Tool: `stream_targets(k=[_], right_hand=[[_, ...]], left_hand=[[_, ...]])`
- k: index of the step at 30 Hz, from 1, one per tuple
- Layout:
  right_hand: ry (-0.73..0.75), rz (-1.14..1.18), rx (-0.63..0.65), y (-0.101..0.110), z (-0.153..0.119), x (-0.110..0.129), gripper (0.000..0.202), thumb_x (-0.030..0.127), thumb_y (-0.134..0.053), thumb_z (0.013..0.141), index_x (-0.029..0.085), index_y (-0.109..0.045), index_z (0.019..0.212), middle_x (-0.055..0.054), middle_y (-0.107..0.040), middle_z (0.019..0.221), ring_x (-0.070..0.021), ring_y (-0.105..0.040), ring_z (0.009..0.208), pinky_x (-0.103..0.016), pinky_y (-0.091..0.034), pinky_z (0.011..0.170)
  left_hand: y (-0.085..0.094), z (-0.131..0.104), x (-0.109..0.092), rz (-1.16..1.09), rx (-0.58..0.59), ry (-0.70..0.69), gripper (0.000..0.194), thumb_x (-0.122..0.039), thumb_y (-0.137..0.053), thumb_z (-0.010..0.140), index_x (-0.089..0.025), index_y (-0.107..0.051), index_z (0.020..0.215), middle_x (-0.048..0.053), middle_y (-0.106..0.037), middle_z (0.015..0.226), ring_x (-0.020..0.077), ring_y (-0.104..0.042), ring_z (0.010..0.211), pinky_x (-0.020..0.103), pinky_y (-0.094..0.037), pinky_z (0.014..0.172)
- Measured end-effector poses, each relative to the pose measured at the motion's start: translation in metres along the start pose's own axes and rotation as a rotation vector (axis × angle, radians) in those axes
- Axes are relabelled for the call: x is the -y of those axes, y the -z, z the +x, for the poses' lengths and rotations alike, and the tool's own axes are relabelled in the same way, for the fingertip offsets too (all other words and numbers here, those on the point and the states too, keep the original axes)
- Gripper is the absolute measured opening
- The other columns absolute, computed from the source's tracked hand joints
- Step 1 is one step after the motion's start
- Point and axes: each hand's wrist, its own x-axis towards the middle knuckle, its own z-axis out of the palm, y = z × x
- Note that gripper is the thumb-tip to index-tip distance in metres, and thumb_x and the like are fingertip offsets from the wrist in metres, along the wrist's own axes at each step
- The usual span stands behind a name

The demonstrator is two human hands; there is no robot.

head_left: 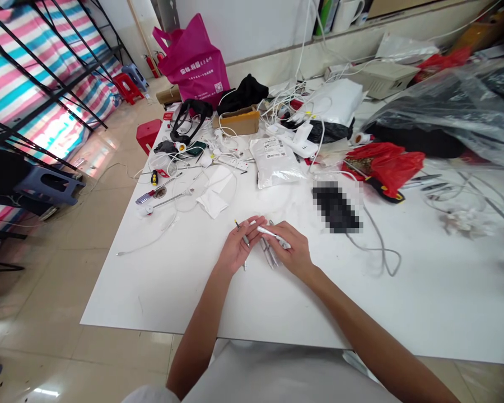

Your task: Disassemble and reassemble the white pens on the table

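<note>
My right hand [294,246] is closed on a white pen [273,232], with its far end pointing at my left palm. My left hand [236,246] is turned partly palm up, its fingers curled. A thin dark stick with a yellow end [242,234], perhaps a pen part, is pinched in it. Its kind is too small to make out. Beneath and between both hands, several silvery-white pens [269,254] lie side by side on the white table [185,291]. Another slim tip pokes out below my left hand.
Ahead stand a white parcel [275,162], crumpled tissue [213,198] and a screwdriver [149,195] among tangled white cables. A blurred-out dark object [338,207] and a grey cable [382,252] lie to the right, near a red plastic bag [390,168]. A magenta bag [197,64] stands at the back.
</note>
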Motion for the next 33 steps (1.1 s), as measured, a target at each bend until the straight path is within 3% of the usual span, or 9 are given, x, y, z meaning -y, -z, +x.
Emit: stream_targets(k=[3,6,13,21,30,33], right_hand=[[-0.027,-0.016,0.11,-0.001,0.0,-0.003,0.018,0.029,-0.069,0.098,0.029,-0.073,0.115,-0.002,-0.072,0.085,-0.0172,-0.066,0.074,-0.033,-0.059,0.069],[-0.028,0.019,0.18,-0.006,-0.004,-0.006,0.015,0.03,-0.067,0.099,0.028,-0.072,0.112,-0.003,-0.074,0.093,-0.018,-0.069,0.083,-0.033,-0.062,0.074],[0.063,-0.003,0.145,-0.014,-0.012,-0.012,0.027,0.023,-0.067,0.097,0.032,-0.07,0.122,-0.007,-0.071,0.106,-0.0232,-0.069,0.1,-0.042,-0.062,0.083],[0.187,-0.161,0.168,-0.011,-0.007,-0.004,0.027,0.017,-0.062,0.098,0.03,-0.069,0.12,-0.007,-0.068,0.101,-0.0227,-0.065,0.092,-0.041,-0.056,0.076],[0.198,-0.134,0.124,-0.012,-0.008,-0.007,0.031,0.013,-0.067,0.095,0.028,-0.067,0.121,-0.007,-0.068,0.101,-0.0215,-0.065,0.092,-0.039,-0.056,0.077],[0.177,-0.11,0.108,-0.013,-0.009,-0.007,0.032,0.013,-0.068,0.094,0.029,-0.068,0.122,-0.007,-0.069,0.103,-0.0214,-0.066,0.092,-0.039,-0.056,0.076]], left_hand=[[0.0,-0.001,-0.001,0.013,-0.013,-0.016,0.037,-0.037,-0.071,0.097,-0.016,-0.071,0.127,0.015,-0.066,0.145,0.029,-0.056,0.143,0.036,-0.047,0.113],[-0.003,-0.002,0.0,0.037,0.012,-0.005,0.038,-0.039,-0.072,0.096,-0.016,-0.072,0.126,0.016,-0.067,0.143,0.0297,-0.056,0.143,0.036,-0.047,0.112],[-0.009,-0.002,0.007,0.056,0.049,0.052,0.039,-0.041,-0.074,0.094,-0.018,-0.073,0.127,0.013,-0.068,0.142,0.0288,-0.061,0.136,0.037,-0.05,0.108],[-0.009,-0.002,0.009,0.044,0.081,0.088,0.041,-0.04,-0.073,0.095,-0.019,-0.072,0.13,0.012,-0.07,0.139,0.0286,-0.062,0.134,0.038,-0.05,0.111],[-0.01,-0.002,0.007,0.033,0.088,0.088,0.037,-0.038,-0.071,0.096,-0.017,-0.073,0.126,0.012,-0.065,0.146,0.0262,-0.061,0.134,0.03,-0.052,0.101],[-0.007,-0.002,0.008,0.017,0.102,0.085,0.038,-0.038,-0.069,0.097,-0.017,-0.073,0.128,0.013,-0.064,0.147,0.0271,-0.061,0.133,0.032,-0.051,0.103]])
